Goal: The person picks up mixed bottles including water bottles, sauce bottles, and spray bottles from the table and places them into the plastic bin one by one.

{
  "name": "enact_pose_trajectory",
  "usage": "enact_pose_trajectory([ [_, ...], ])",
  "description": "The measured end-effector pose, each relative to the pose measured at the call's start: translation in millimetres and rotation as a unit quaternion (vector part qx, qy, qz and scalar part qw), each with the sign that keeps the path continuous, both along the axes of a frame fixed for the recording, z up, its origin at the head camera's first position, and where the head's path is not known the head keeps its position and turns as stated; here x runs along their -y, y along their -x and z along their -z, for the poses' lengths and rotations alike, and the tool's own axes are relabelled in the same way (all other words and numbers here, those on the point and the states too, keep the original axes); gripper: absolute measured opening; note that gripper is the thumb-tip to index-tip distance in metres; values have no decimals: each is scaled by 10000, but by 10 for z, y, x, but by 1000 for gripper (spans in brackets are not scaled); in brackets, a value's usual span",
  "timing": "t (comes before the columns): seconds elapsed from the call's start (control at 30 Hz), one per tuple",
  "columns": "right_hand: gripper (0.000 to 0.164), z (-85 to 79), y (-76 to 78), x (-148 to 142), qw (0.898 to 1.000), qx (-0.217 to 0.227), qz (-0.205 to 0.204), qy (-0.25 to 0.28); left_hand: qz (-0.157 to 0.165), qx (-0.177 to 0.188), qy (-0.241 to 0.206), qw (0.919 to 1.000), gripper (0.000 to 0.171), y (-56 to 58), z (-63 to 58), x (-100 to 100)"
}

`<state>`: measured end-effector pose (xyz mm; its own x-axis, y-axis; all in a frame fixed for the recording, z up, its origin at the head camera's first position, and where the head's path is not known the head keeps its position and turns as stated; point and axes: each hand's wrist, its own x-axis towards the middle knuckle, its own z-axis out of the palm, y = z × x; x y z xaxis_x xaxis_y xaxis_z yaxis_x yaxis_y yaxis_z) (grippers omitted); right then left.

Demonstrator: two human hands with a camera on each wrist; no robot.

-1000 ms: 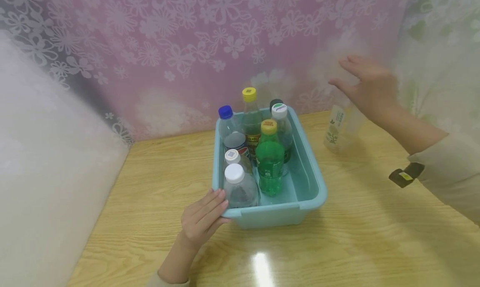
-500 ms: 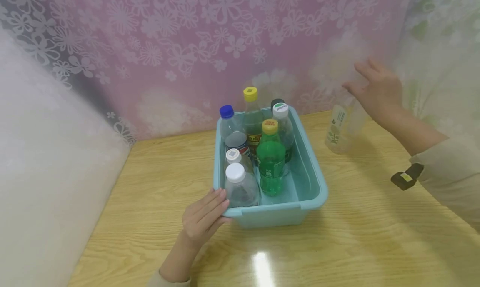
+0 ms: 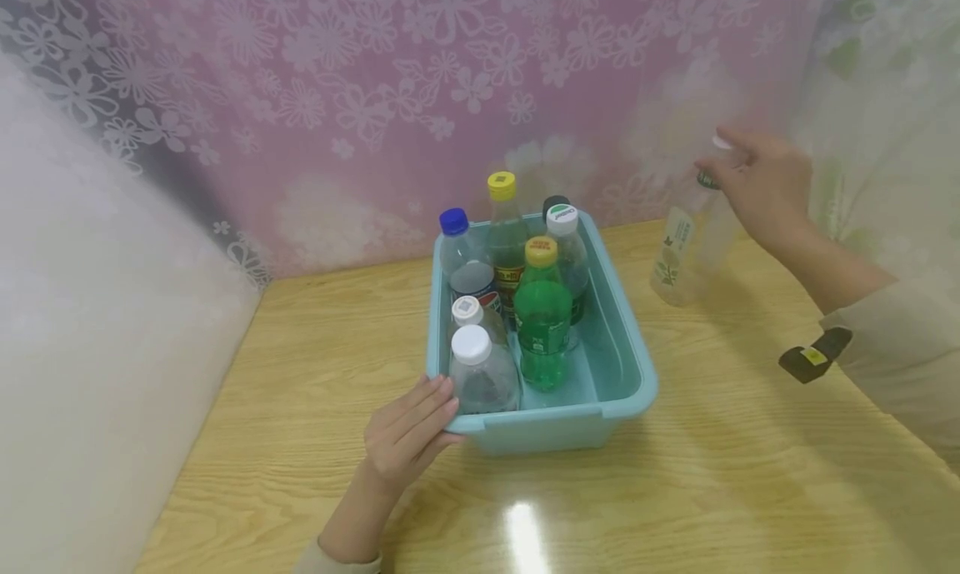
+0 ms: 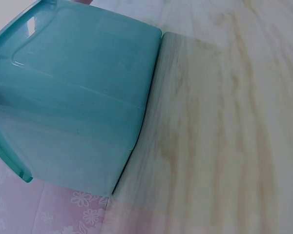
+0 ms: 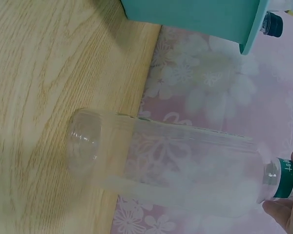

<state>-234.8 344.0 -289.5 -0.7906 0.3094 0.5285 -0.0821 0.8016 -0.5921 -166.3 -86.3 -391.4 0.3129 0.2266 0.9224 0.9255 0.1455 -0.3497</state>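
Observation:
My left hand (image 3: 408, 432) holds the near left corner of a light blue plastic tub (image 3: 547, 432), fingers over the rim and thumb below it. Several bottles stand in the tub, among them a green bottle (image 3: 542, 324), a yellow-capped bottle (image 3: 507, 232), a blue-capped bottle (image 3: 459, 245) and a white-capped clear bottle (image 3: 483, 382). At the right my right hand (image 3: 768, 178) pinches the neck of a clear plastic bottle (image 3: 678, 257) between thumb and fingers. In the right wrist view this clear bottle (image 5: 185, 165) has a green band at its neck; its base is on or near the table.
The wooden table (image 3: 330, 374) reaches back to a pink flowered curtain (image 3: 375, 124). A pale wall or sheet (image 3: 90, 324) bounds it at the left, and a pale leaf-patterned sheet (image 3: 885, 124) at the right. A dark device (image 3: 813, 355) sits on the right wrist.
My right hand has moved right and slightly down, and the bottle's white cap now shows between its thumb and fingers. The left hand and tub have stayed in place.

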Motion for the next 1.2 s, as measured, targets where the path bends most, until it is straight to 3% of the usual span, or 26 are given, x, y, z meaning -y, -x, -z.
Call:
enact_pose_trajectory([
  [0.2, 47, 33, -40, 1, 9992, -381, -95, -11, -21, -4, 6, 10000, 22, 3, 6, 3],
  [0.53, 47, -32, -181, 41, 9990, -278, -314, 167, -88, -56, 28, 9999, 23, -12, -17, 6],
  [0.87, 39, -240, -447, 215, 9855, -1509, -774, 76, -55, -77, 54, 9999, 22, 0, -14, 9],
  [1.2, 37, -413, -695, 329, 9786, -1817, -945, 208, -54, -61, 72, 9999, 23, 3, -1, 21],
])
